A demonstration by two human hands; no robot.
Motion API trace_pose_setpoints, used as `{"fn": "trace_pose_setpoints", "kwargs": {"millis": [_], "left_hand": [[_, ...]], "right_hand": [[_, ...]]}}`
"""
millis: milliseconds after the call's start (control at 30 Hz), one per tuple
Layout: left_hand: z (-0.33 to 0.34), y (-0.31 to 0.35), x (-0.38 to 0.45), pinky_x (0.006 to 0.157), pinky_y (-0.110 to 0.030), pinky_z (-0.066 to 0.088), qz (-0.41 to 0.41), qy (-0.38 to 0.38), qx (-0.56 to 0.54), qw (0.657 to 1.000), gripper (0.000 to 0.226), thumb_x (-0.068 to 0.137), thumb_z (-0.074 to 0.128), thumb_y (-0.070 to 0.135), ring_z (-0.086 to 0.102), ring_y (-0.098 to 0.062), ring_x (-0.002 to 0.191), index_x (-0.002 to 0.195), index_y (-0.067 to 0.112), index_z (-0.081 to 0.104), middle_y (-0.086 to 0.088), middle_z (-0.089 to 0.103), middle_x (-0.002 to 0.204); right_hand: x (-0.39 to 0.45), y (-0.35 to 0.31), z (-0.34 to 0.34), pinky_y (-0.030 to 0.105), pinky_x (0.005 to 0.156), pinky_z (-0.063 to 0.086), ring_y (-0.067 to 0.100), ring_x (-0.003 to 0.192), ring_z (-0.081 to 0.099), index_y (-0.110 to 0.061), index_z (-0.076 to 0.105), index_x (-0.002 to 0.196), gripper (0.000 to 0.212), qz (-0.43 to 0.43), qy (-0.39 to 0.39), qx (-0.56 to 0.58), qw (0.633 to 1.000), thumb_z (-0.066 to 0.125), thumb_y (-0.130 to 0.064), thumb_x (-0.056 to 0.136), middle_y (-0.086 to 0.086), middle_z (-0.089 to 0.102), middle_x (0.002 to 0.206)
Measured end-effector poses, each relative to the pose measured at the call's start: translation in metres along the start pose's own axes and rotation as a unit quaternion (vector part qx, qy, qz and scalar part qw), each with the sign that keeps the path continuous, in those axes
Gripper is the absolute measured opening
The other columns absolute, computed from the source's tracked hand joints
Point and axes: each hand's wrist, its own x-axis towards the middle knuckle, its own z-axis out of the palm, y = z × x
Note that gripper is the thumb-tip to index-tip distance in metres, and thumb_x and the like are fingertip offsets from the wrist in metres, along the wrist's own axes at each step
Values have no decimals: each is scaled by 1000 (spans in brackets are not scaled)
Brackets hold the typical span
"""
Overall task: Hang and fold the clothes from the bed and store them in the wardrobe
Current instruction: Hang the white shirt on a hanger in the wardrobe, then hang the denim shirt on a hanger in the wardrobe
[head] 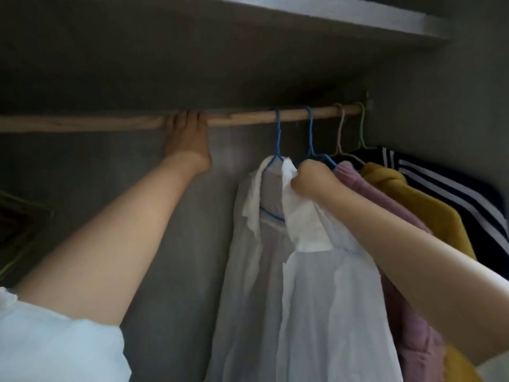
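Observation:
Inside the wardrobe a wooden rail (248,118) runs from left to right. My left hand (187,139) grips the rail left of the hangers, fingers curled over it. A white shirt (248,271) hangs from a blue hanger (278,133). A second white shirt (330,299) hangs on another blue hanger (311,133) just to its right. My right hand (311,179) grips that second shirt at the collar, by the hanger's shoulder.
Right of the white shirts hang a pink knit (385,205), a mustard garment (418,210) and a dark striped one (454,188), up against the wardrobe's right wall. A shelf (330,12) runs above the rail. The rail left of my left hand is bare.

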Motion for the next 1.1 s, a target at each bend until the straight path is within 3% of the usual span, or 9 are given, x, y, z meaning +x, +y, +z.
{"fn": "trace_pose_setpoints", "kwargs": {"millis": [167,267,400,567,700,833,1100], "left_hand": [[-8,-9,-8,115,-36,0,38,-56,-10,998,82,86,56,22,5,-27,142,146,2,6,-15,8,154],[-15,-8,-19,116,-38,3,53,-92,-34,994,74,87,54,24,0,-29,143,146,4,14,-15,3,155],[-31,24,-57,103,-41,29,97,-87,-106,986,46,90,49,24,33,-34,129,130,2,45,-20,39,136],[-55,92,-101,94,-41,36,193,-43,-203,959,37,92,43,20,44,-37,117,121,0,53,-22,51,124],[-90,170,-146,88,-38,40,281,-47,-322,903,32,92,43,19,47,-36,114,114,1,58,-20,54,120],[-149,274,-216,89,-36,41,397,-117,-368,832,33,92,42,19,48,-34,116,116,3,57,-17,54,122],[-314,435,-389,90,-36,44,561,-144,-422,697,36,90,45,21,50,-31,117,120,4,55,-15,54,126]], "right_hand": [[-8,-11,11,30,79,40,32,112,53,3,53,117,31,16,13,-66,998,39,-11,94,19,57,120],[-20,-13,14,33,86,42,33,115,51,-1,49,124,36,17,23,-115,993,39,-21,96,18,53,125],[-49,-7,2,35,91,40,36,118,45,-7,41,131,43,-15,61,-191,980,40,-30,95,19,44,130],[-116,36,-37,40,93,43,35,119,42,-11,44,131,45,-17,91,-263,960,50,-22,88,15,43,128],[-187,101,-78,41,95,42,31,116,45,-11,56,118,44,57,72,-294,951,36,-34,86,14,50,119],[-292,170,-136,40,101,38,30,121,44,-14,57,123,36,178,72,-317,929,48,-18,88,12,51,125],[-533,255,-257,36,98,40,30,120,47,-11,60,119,32,401,74,-342,847,48,-11,89,12,53,127]]}}
